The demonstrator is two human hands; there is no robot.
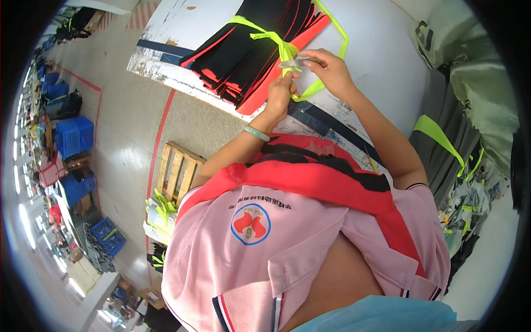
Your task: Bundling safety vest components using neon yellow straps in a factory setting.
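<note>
A bundle of black fabric pieces with red edges (235,58) lies on the white worktable, with a neon yellow-green fabric strip (344,39) around it. My left hand (280,93) is closed, pinching the strip at the bundle's near right side. Just to its right, my right hand (332,73) grips a small flat silver metal tool (291,63) between thumb and fingers. Across the strip, right above my left fingertips, lies the tool's end; its exact kind is unclear. A loop of the strip runs to the right of the bundle, passing beneath my right hand.
The scuffed white table (381,50) has a dark band along its near edge. Grey fabric stacks (442,149) with a yellow-green strip stand at the right. A wooden pallet (176,170) lies on the floor at the left. Blue crates (74,135) stand farther left.
</note>
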